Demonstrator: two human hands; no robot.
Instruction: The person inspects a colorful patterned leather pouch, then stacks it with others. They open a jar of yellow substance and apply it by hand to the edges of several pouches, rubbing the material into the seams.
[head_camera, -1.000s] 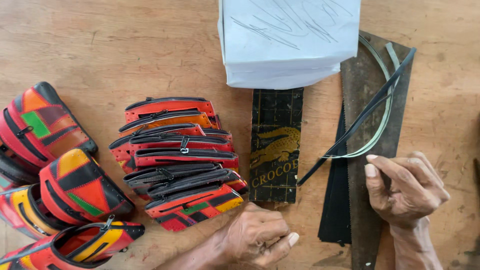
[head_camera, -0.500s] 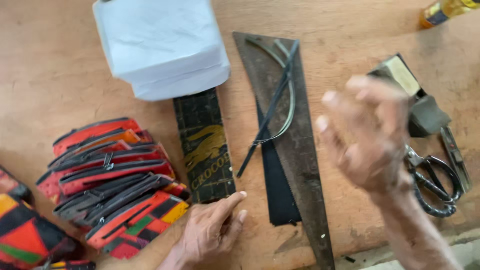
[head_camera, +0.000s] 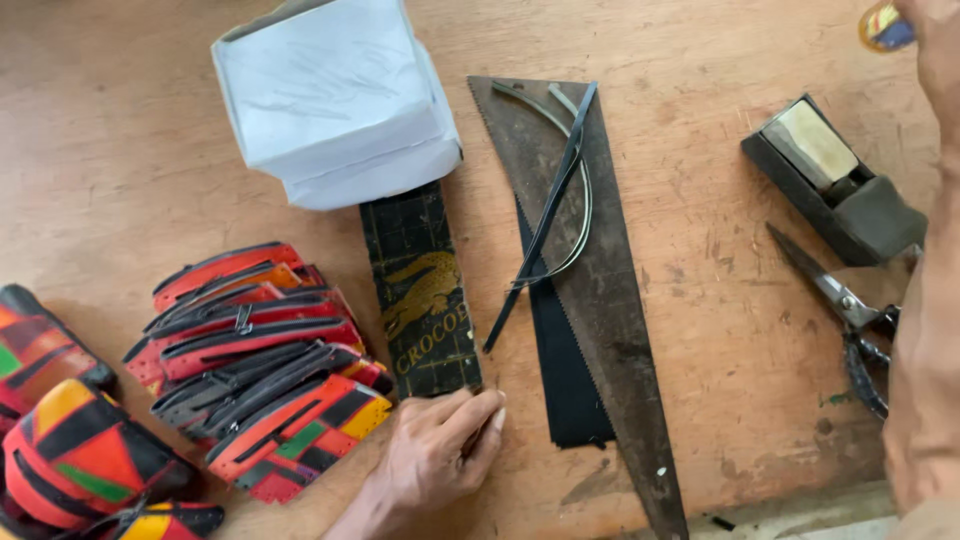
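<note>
The left hand (head_camera: 435, 455) lay low on the wooden table (head_camera: 130, 140), its fingers curled loosely and holding nothing, with the fingertips touching the bottom end of a dark strip (head_camera: 420, 290) that had a gold animal picture on it. That strip ran up the table and its top end was tucked under a white box (head_camera: 335, 95). The right hand was up at the far right edge and mostly out of sight, so I could not tell if it was open or closed; only the arm (head_camera: 925, 340) showed there. Just beside the strip lay a flat black piece (head_camera: 565, 380), and over it a rusty saw blade (head_camera: 610, 300) with thin curved bands (head_camera: 550, 200) on top. To the left sat a pile of red and orange shoe tops (head_camera: 260, 350). To the right were scissors (head_camera: 845, 310) and a dark block (head_camera: 835, 180). I thought the saw teeth were near the fingers, so a quick slide sideways could scratch them.
</note>
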